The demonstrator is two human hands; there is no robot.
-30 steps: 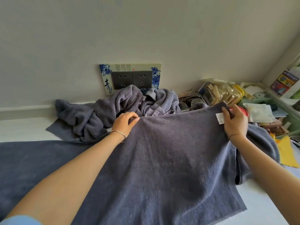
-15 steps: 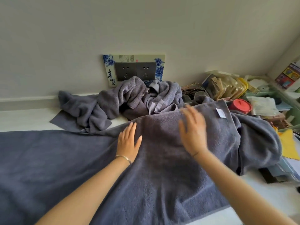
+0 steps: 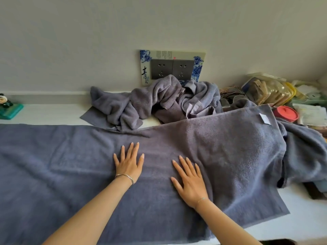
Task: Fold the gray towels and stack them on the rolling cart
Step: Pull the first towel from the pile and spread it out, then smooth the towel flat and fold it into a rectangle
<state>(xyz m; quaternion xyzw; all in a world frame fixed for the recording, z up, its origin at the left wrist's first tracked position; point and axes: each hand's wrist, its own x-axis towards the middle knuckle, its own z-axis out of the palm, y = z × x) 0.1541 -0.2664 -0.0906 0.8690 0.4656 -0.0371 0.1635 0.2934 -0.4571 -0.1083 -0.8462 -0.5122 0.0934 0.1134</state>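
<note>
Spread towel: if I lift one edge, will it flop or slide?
Likely floppy: the towel sags in folds at its right end. Probably not slippery, given its looped pile. Perhaps heavyish; it looks thick and long.

Single head-worn view, facing forward and down, close above towel (image 3: 70,165)

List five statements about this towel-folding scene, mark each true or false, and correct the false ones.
1. The left hand and the right hand both lie flat on the spread gray towel. True.
2. The white tag sits at that towel's left end. False: it is near the far right corner.
3. A crumpled towel pile lies below the wall socket. True.
4. The right hand grips the red container. False: the container stands apart, beyond the towel's right end, and the hand holds nothing.
5. A bangle circles the left wrist. True.
</note>
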